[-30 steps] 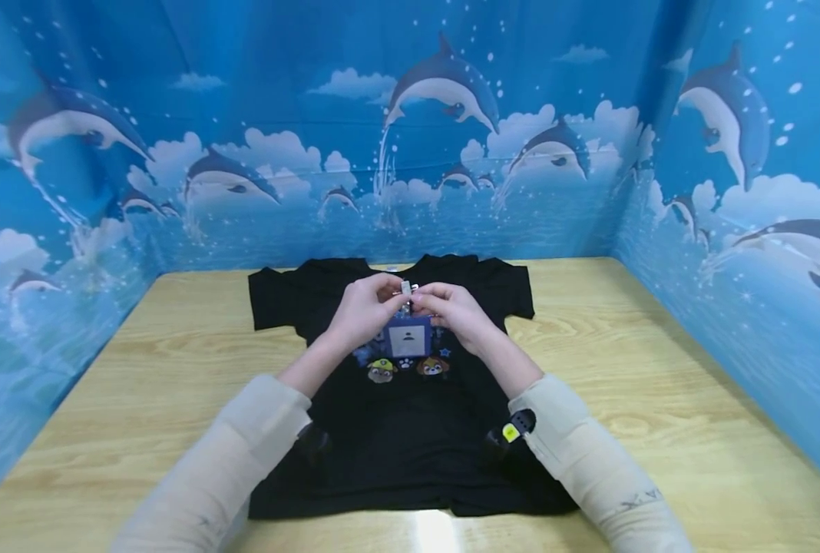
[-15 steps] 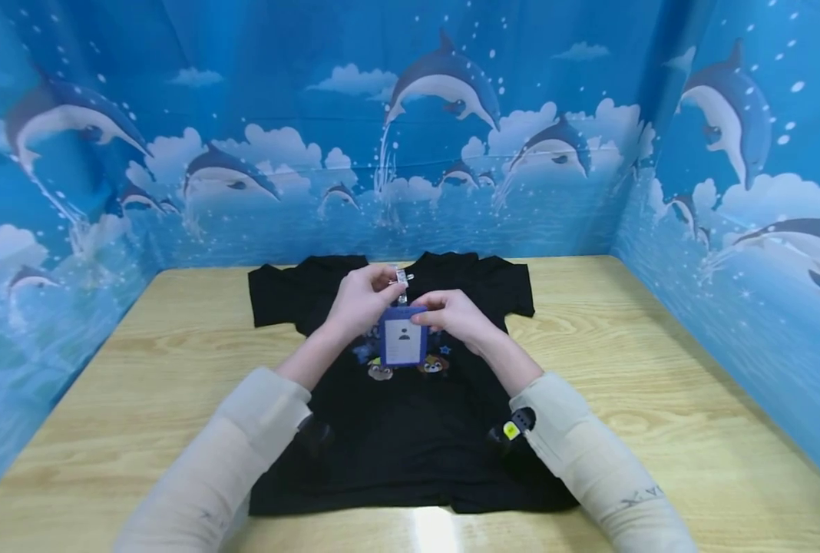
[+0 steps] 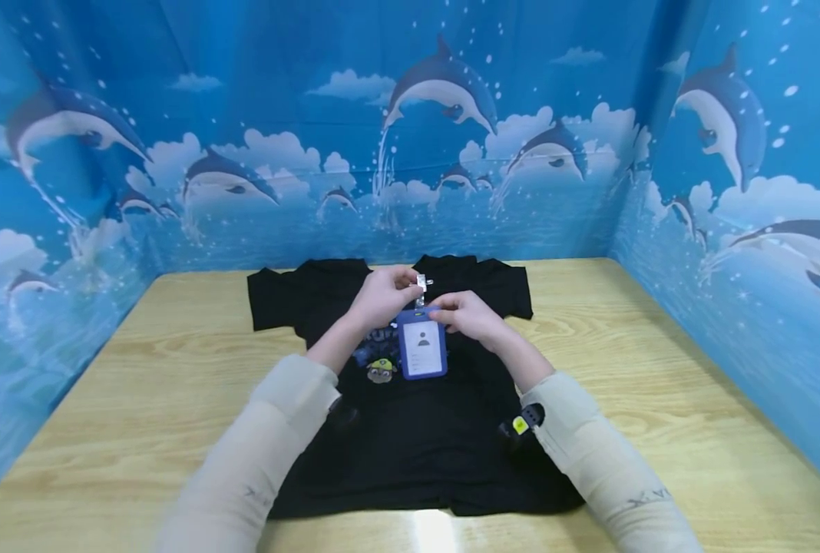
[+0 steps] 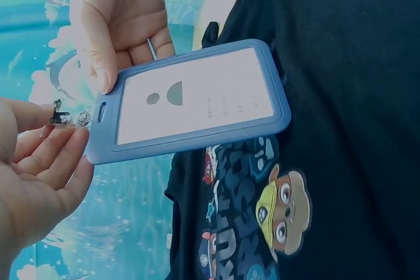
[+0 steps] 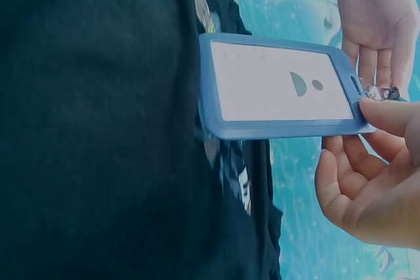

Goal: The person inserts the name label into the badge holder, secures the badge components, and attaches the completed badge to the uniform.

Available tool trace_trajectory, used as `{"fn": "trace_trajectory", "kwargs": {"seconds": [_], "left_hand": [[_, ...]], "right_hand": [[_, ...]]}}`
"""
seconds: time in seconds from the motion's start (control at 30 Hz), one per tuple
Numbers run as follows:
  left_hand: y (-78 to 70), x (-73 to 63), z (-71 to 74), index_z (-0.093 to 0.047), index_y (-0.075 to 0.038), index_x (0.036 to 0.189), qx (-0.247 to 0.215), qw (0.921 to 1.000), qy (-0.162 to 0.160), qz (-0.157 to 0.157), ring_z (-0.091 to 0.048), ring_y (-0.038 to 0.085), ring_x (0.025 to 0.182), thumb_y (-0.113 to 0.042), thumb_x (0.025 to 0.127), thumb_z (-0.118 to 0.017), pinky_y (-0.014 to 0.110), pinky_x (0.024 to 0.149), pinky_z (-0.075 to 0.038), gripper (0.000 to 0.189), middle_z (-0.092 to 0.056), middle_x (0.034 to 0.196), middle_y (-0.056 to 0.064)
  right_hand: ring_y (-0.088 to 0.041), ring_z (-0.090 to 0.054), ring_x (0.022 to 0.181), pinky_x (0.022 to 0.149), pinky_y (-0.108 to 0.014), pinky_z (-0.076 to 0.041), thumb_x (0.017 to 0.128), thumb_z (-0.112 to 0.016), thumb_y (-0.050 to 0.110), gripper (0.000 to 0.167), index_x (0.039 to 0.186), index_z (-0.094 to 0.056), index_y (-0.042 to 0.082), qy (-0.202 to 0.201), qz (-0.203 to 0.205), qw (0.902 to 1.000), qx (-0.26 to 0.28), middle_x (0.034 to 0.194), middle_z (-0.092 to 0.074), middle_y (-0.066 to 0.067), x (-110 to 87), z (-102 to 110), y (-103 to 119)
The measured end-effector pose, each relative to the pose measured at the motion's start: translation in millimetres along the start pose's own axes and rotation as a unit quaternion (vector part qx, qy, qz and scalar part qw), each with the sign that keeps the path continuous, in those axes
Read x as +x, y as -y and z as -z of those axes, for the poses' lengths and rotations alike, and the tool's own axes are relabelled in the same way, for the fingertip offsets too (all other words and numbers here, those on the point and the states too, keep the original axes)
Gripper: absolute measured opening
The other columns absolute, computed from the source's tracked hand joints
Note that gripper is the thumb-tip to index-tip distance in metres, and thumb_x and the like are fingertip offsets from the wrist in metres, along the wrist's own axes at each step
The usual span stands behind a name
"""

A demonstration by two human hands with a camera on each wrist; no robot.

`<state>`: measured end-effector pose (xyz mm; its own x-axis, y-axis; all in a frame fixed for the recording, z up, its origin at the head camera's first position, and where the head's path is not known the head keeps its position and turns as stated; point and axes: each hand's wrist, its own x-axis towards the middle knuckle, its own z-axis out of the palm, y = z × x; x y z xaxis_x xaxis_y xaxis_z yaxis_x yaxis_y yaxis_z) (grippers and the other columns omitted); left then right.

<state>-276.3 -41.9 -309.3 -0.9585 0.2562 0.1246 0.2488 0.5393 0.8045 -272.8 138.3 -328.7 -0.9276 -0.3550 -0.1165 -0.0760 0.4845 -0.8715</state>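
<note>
A blue-framed badge holder (image 3: 423, 349) with a white card hangs above a black T-shirt (image 3: 424, 438) that lies spread on the table. At its top is a metal clip (image 3: 421, 284) on a clear strap. My left hand (image 3: 385, 296) pinches this clip between thumb and fingers. With the thumb on the frame's front and the fingers behind, my right hand (image 3: 470, 316) pinches the holder's upper right corner. The left wrist view shows both grips beside the holder's slot, and the badge holder (image 5: 282, 86) appears tilted in the right wrist view too.
The T-shirt has a cartoon print (image 3: 381, 371) on its chest, partly covered by the badge holder. Wood-grain table (image 3: 624, 369) surrounds the shirt. A blue dolphin-print curtain (image 3: 299, 177) stands along the back and sides.
The badge holder has come up nearer and turned its card face fully into view. Both hands have shifted slightly right, and the right hand has moved from the clip to the holder's corner.
</note>
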Motion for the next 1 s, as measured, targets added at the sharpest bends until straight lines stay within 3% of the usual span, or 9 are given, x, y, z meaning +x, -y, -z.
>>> {"fn": "trace_trajectory", "kwargs": {"seconds": [0.4,0.7,0.8,1.0], "left_hand": [[0.5,23.6,-22.9,-0.062,-0.009,0.109,-0.018,0.9997,-0.008,0.017,-0.057,0.017,0.094,-0.021,0.092,-0.059,0.034,0.075,-0.047,0.022,-0.062,0.103,0.004],[0.0,35.4,-32.1,-0.065,-0.008,0.107,-0.021,0.9995,-0.022,0.010,-0.057,0.018,0.095,-0.020,0.090,-0.061,0.035,0.078,-0.046,0.021,-0.063,0.103,0.005],[-0.5,36.7,-34.0,-0.065,-0.007,0.107,-0.019,0.9995,-0.022,0.010,-0.057,0.018,0.095,-0.019,0.090,-0.061,0.034,0.078,-0.046,0.021,-0.063,0.103,0.006],[-0.6,38.4,-37.2,-0.064,-0.007,0.107,-0.022,0.9995,-0.022,0.011,-0.057,0.019,0.093,-0.017,0.091,-0.059,0.034,0.076,-0.046,0.019,-0.063,0.103,0.006]], "right_hand": [[-0.023,-0.057,0.090,0.083,-0.042,-0.047,0.094,-0.053,0.018,0.028,0.112,-0.062,-0.002,-0.022,-0.025,0.9993,-0.016,0.107,-0.060,-0.014,7.8,18.4,-15.4],[-0.016,-0.056,0.082,0.078,-0.036,-0.048,0.097,-0.047,0.023,0.031,0.112,-0.060,-0.002,-0.108,-0.043,0.9909,0.068,0.095,-0.060,-0.011,23.4,28.2,-10.6],[-0.015,-0.056,0.081,0.071,-0.029,-0.048,0.097,-0.048,0.023,0.030,0.109,-0.060,-0.001,-0.115,-0.049,0.9894,0.074,0.090,-0.059,-0.007,27.4,29.7,-8.0],[-0.015,-0.054,0.077,0.072,-0.030,-0.047,0.096,-0.049,0.025,0.030,0.099,-0.060,-0.003,-0.117,-0.066,0.9873,0.085,0.085,-0.056,-0.007,33.4,30.3,-5.9]]}}
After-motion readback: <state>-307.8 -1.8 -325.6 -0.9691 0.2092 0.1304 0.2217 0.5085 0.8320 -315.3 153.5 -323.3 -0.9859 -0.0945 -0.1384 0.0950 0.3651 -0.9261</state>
